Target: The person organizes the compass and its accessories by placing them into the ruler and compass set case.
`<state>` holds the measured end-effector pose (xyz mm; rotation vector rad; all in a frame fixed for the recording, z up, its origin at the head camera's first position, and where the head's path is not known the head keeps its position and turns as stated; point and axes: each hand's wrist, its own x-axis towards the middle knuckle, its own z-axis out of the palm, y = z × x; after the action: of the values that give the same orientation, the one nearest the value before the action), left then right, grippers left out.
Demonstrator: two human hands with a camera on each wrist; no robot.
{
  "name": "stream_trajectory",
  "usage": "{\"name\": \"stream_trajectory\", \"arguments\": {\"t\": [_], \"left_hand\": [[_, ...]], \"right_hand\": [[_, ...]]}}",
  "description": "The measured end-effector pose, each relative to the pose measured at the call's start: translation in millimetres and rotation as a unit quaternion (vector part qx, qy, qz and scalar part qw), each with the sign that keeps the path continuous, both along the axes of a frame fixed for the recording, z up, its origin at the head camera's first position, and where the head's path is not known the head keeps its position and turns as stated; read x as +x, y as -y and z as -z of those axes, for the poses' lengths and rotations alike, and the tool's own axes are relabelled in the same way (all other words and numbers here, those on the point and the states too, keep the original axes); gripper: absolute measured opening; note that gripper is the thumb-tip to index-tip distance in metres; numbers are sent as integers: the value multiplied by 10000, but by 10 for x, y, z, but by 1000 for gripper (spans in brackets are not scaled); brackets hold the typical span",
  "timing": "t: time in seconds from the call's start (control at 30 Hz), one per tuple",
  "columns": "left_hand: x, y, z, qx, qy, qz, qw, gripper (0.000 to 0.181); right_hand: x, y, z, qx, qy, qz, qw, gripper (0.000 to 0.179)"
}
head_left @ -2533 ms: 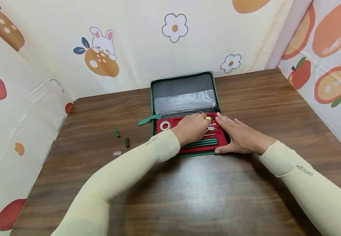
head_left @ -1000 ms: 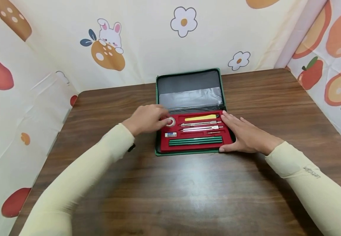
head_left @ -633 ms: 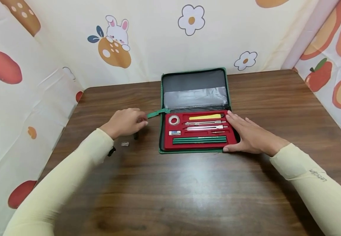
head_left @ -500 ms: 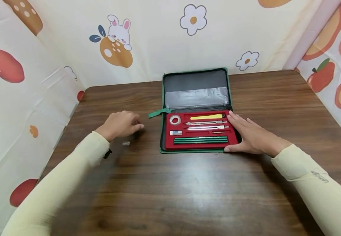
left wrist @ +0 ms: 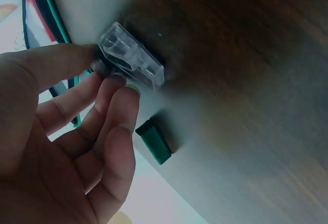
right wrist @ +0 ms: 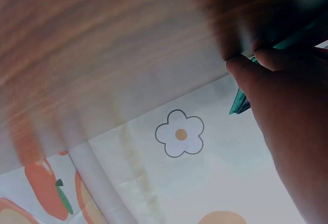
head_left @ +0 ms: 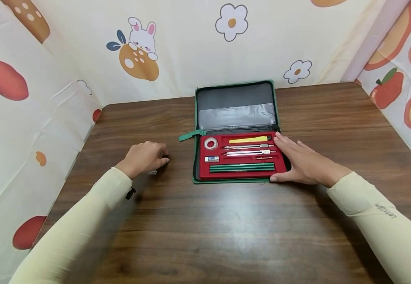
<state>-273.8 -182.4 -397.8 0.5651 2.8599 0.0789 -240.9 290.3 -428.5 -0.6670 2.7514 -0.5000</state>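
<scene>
In the head view my left hand (head_left: 143, 157) is low over the table, left of an open green zip case (head_left: 196, 165). In the left wrist view, its thumb and fingertips pinch a small dark block (left wrist: 105, 62), mostly hidden. A clear plastic box (left wrist: 132, 55) lies close beside the fingertips, and a small green block (left wrist: 155, 142) is below it. My right hand (head_left: 306, 163) rests with spread fingers along the case's right edge. The red tray (head_left: 280, 163) bears a white ring (head_left: 206, 143), eraser (head_left: 211, 159), yellow utility knife (head_left: 249, 139), compasses (head_left: 248, 153) and green pencils (head_left: 241, 168).
A green strap (head_left: 188, 136) sticks out from the case's left side. The raised lid (head_left: 233, 94) has a clear pocket and stands near the patterned back cloth (head_left: 180, 47). Brown wood tabletop (head_left: 205, 236) extends around the case.
My left hand has left the tray, moved left to the small pieces, and dropped slightly lower onto them. The yellow knife lies uncovered in its slot. My right hand stays at the case's edge.
</scene>
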Motion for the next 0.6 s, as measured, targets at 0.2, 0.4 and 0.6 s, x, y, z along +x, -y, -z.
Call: {"name": "stream_trajectory", "arguments": {"t": [0.2,0.4,0.6], "left_hand": [[15,-42,-7,563,-123,373,9976,21],[21,-314,-78,1130,-607,1032,9864,19],[30,-752,-140,1164,-647,1562,9787,28]], "right_hand": [[-4,0,0,26,-18,-16,10000,125],[-10,1,0,37,2,-11,10000,125],[-22,2,12,7,32,1,10000,124]]}}
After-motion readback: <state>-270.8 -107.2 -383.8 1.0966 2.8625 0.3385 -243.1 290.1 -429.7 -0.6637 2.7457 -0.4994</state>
